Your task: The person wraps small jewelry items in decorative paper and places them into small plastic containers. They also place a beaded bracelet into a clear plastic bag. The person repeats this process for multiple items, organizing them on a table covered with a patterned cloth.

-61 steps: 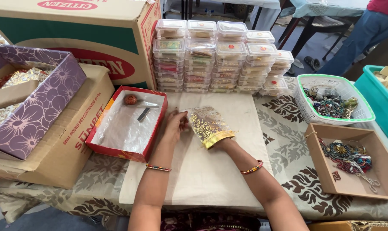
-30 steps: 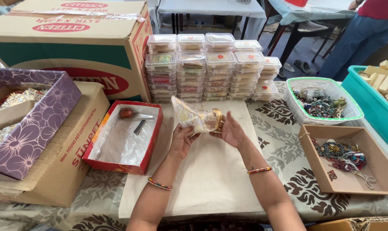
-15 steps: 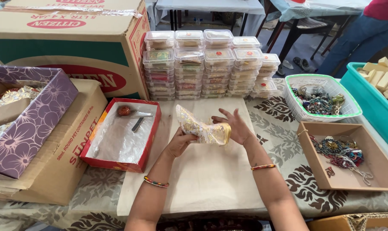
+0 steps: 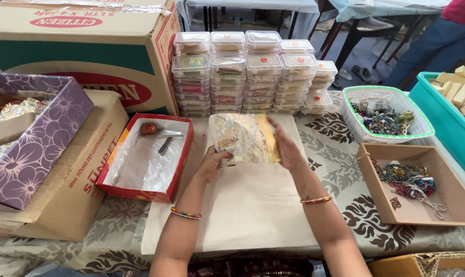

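Holding a clear plastic packet with gold foil and small trinkets inside (image 4: 244,138) between both hands, we keep it raised a little above the pale cream cloth mat (image 4: 253,205) at the middle of the table. Our left hand (image 4: 213,163) curls under the packet's lower left corner, fingers closed on its edge. Our right hand (image 4: 286,146) lies flat along the packet's right side, fingers nearly straight and pressing it, thumb hidden behind. The packet stands roughly upright, its face turned toward us.

Each wrist carries a thin beaded bangle. Just left of our left hand sits a shallow red cardboard box lined with clear plastic (image 4: 148,156), holding a small red round object and a dark stick. Behind the packet rise stacks of small clear lidded plastic containers (image 4: 248,69). Further left lie a purple floral box (image 4: 40,138) on a brown carton (image 4: 84,179), with a large green and white carton behind. To the right stand a white mesh basket of beaded jewellery (image 4: 383,115), an open brown cardboard tray of beads (image 4: 417,184) and a teal tub (image 4: 455,118).
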